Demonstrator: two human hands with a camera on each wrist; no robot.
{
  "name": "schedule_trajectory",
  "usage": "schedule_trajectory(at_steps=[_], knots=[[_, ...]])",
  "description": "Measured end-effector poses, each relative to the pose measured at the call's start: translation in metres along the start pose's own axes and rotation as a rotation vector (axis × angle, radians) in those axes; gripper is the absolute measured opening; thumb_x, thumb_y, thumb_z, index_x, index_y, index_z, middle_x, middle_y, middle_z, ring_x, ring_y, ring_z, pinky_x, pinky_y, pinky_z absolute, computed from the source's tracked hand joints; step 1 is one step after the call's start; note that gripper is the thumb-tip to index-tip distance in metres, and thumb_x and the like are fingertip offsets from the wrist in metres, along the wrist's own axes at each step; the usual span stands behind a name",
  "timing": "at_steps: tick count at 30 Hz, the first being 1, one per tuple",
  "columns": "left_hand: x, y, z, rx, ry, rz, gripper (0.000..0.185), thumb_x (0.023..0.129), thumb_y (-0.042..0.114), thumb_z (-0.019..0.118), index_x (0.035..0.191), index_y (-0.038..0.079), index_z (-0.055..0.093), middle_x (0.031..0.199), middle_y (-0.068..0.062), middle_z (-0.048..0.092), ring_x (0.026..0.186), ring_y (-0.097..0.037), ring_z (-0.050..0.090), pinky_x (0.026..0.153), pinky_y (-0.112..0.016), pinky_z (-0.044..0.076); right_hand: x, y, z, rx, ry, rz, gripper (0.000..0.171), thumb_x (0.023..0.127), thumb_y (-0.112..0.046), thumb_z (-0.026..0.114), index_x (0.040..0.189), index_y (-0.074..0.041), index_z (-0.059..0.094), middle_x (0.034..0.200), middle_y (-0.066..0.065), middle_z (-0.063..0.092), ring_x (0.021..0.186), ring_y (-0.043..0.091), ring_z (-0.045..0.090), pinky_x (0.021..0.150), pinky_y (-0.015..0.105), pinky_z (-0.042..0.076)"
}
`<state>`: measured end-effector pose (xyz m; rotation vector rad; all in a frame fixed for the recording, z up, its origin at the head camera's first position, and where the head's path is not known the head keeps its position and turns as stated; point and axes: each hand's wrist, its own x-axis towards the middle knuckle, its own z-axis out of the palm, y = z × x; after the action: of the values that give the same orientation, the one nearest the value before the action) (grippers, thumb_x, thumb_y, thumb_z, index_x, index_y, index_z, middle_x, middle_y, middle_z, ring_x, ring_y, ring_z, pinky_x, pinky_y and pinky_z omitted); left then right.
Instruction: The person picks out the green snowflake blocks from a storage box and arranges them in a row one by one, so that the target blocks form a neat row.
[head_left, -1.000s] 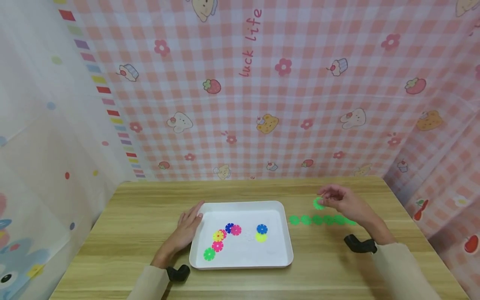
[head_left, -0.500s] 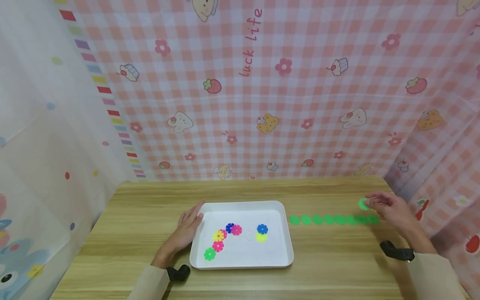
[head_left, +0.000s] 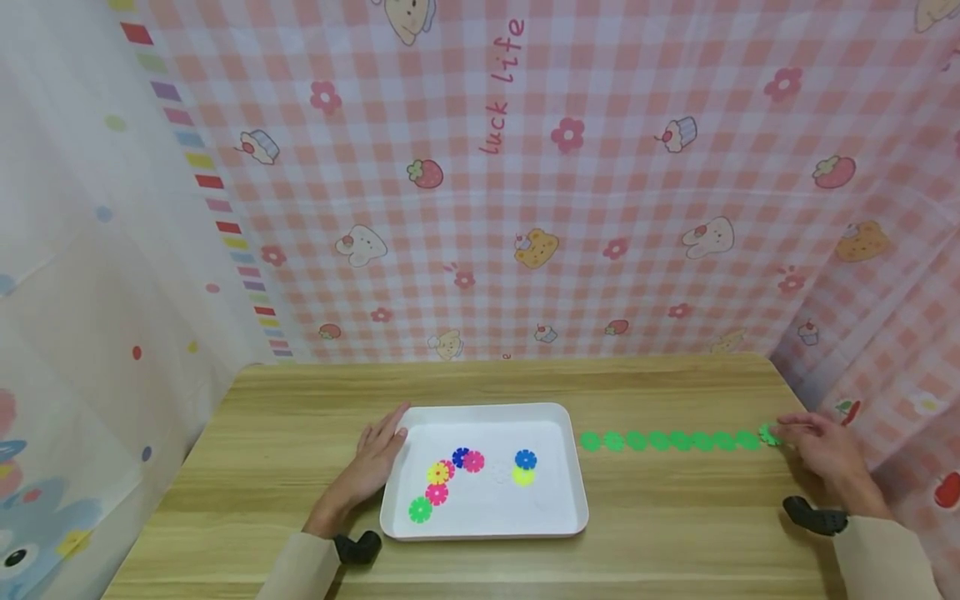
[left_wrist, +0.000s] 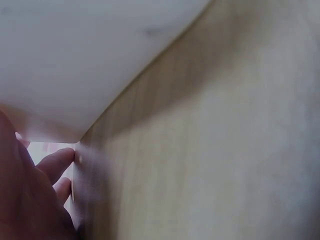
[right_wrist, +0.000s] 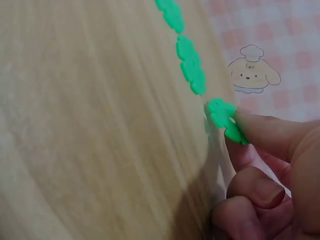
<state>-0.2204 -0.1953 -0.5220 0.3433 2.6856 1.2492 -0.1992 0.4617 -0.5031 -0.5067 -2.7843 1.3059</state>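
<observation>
My right hand [head_left: 828, 454] pinches a green snowflake disc [right_wrist: 223, 117] between thumb and finger at the right end of a green row. In the right wrist view the disc tilts low over the wood, just past the last disc [right_wrist: 191, 64] lying flat. This row of several green discs [head_left: 680, 441] runs rightward from the white tray [head_left: 487, 533]. My left hand [head_left: 372, 461] rests against the tray's left side near its far corner, fingers extended. The left wrist view has that hand's fingers [left_wrist: 57, 164] beside the tray wall.
Inside the tray lie a green disc [head_left: 420, 510], pink discs [head_left: 437, 493], a yellow disc [head_left: 438, 473], and blue discs [head_left: 526, 459], some overlapping. The wooden table [head_left: 675, 533] ends at a checked curtain [head_left: 570, 292] behind, with another curtain [head_left: 915, 400] near my right hand.
My right hand has moved rightward along the row, then down, bringing a green disc to its end. Green discs once behind the hand now show. The left hand and tray stay put.
</observation>
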Motion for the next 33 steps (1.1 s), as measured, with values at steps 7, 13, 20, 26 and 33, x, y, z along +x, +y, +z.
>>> schedule_trajectory(at_steps=[7,13,20,26,33], knots=[[-0.001,0.001,0.001,0.004,0.000,-0.008,0.056,0.109,0.040,0.023,0.161,0.019,0.015,0.166,-0.011,0.014,0.153,-0.034,0.007,0.118,-0.055,-0.013,0.000,0.001,0.002,-0.097,0.095,-0.080,0.045,0.094,-0.032,0.067,0.113,0.008,0.062,0.081,-0.001,0.069,0.064,-0.005,0.049,0.057,0.021,0.042],[0.000,0.002,0.003,0.001,0.007,-0.018,0.055,0.110,0.039,0.024,0.160,0.020,0.016,0.165,-0.011,0.015,0.153,-0.033,0.008,0.119,-0.054,-0.014,-0.002,0.000,0.004,-0.181,0.150,-0.119,0.039,0.094,-0.027,0.067,0.110,0.008,0.062,0.084,0.013,0.069,0.063,-0.003,0.047,0.055,0.021,0.040],[0.000,0.002,0.002,0.005,0.010,-0.014,0.055,0.109,0.039,0.024,0.160,0.019,0.017,0.165,-0.011,0.016,0.152,-0.034,0.008,0.119,-0.054,-0.013,-0.007,-0.008,0.008,-0.152,0.137,-0.163,0.040,0.094,-0.025,0.066,0.114,0.010,0.061,0.089,0.019,0.069,0.064,-0.006,0.046,0.055,0.021,0.042],[-0.001,0.004,0.000,-0.006,0.006,-0.017,0.054,0.110,0.038,0.023,0.160,0.020,0.016,0.166,-0.011,0.015,0.152,-0.034,0.007,0.119,-0.055,-0.013,-0.006,-0.042,0.026,-0.095,0.012,-0.256,0.045,0.098,-0.028,0.062,0.126,0.006,0.059,0.106,0.022,0.064,0.079,-0.004,0.051,0.062,0.021,0.047],[0.000,0.003,0.000,-0.002,0.008,-0.018,0.054,0.110,0.037,0.024,0.160,0.019,0.016,0.165,-0.012,0.015,0.152,-0.034,0.007,0.119,-0.054,-0.013,-0.007,-0.105,0.061,-0.054,-0.138,-0.301,0.050,0.097,-0.035,0.064,0.129,0.002,0.057,0.111,0.017,0.063,0.102,0.026,0.057,0.073,0.029,0.048]])
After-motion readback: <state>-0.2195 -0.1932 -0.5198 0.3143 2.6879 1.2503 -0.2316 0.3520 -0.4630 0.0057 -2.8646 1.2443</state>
